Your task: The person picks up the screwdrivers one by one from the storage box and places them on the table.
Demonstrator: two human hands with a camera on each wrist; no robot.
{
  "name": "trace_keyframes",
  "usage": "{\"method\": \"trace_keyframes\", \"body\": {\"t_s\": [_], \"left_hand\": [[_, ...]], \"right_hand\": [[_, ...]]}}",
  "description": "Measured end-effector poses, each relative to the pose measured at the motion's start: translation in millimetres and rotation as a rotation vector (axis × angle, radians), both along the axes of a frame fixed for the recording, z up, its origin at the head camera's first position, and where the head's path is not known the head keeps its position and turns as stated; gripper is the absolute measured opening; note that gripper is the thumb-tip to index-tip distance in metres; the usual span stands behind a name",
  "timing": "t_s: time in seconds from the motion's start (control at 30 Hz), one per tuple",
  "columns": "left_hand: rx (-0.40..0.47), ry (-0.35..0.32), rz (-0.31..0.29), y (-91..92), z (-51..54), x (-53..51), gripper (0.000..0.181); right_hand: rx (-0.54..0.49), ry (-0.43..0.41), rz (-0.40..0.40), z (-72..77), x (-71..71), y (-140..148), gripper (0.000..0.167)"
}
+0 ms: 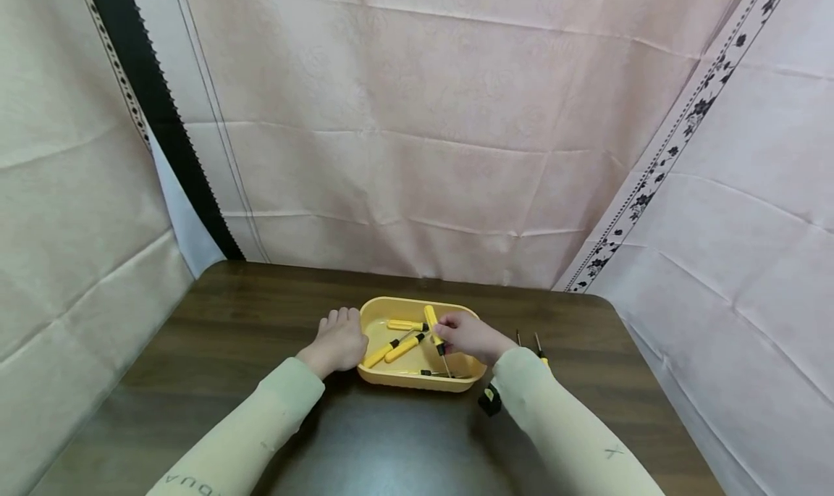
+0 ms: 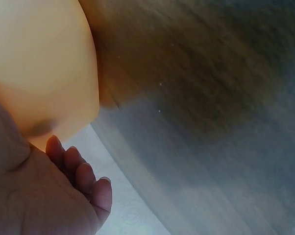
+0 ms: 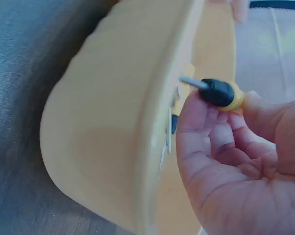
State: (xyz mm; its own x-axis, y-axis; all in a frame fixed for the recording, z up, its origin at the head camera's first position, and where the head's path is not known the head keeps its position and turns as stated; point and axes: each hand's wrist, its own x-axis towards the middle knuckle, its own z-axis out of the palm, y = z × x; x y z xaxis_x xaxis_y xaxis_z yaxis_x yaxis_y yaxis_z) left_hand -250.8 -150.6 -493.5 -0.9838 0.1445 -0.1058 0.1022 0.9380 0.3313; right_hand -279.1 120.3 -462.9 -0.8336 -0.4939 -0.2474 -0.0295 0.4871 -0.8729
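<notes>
A yellow tray point(image 1: 417, 382) holding several yellow-handled screwdrivers point(image 1: 405, 347) stands on the table. At its left end, my left hand point(image 1: 339, 342) rests against the outer wall; the left wrist view has this hand point(image 2: 54, 196) beside the tray wall point(image 2: 54, 63), its fingers loosely bent. Over the tray's right part my right hand point(image 1: 470, 336) pinches one screwdriver point(image 1: 433, 325) by its handle, shaft pointing down. In the right wrist view, thumb and fingers of the right hand point(image 3: 235, 152) grip that screwdriver point(image 3: 217, 93) near its black collar, just past the tray rim point(image 3: 159, 98).
More screwdrivers point(image 1: 542, 351) lie on the table to the right, partly hidden by my right forearm. A small black object point(image 1: 490, 400) is by the right sleeve. Pale cloth point(image 1: 417, 119) hangs behind the brown table point(image 1: 260, 322) and along both sides.
</notes>
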Motion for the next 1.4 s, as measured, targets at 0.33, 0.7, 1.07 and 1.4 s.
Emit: {"method": "trace_keyframes", "body": {"t_s": [0.33, 0.7, 1.07, 1.4], "left_hand": [[0.002, 0.002, 0.000, 1.7, -3.7, 0.2, 0.033], [-0.002, -0.002, 0.003, 4.8, 1.5, -0.6, 0.036], [0.001, 0.007, -0.003, 5.1, -0.4, -5.8, 0.037], [0.022, -0.009, 0.002, -0.4, -3.2, -1.7, 0.036]], "right_hand": [[-0.150, -0.073, -0.232, 4.2, -9.5, 22.7, 0.030], [-0.258, -0.042, -0.344, 21.4, -7.6, 78.4, 0.043], [-0.198, -0.058, -0.380, 23.3, 3.2, 130.3, 0.054], [-0.136, -0.098, -0.388, 3.7, 23.7, 155.7, 0.050]]}}
